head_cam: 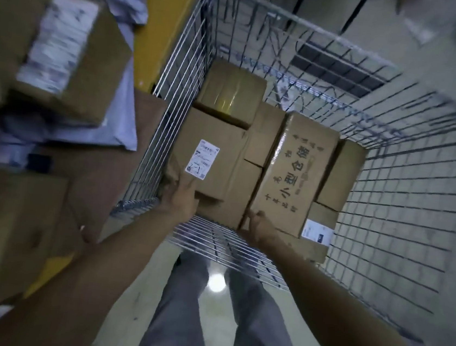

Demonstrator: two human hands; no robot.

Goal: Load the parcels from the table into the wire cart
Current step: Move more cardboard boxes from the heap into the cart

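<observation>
Pale tiled floor shows through the silver wire cart (pixel 388 205), where several brown cardboard boxes already lie packed side by side. The left hand (pixel 180 196) curls round the near edge of the brown box with a white shipping label (pixel 218 149), and the right hand (pixel 258 223) grips the near end of the long carton printed with black characters (pixel 298 169). I judge the job partway done, since the yellow-edged table (pixel 164 23) still bears a labelled cardboard parcel (pixel 90 71) and pale plastic mailers (pixel 119 120).

Bare forearms (pixel 102 266), plain grey trousers (pixel 176 315)
</observation>
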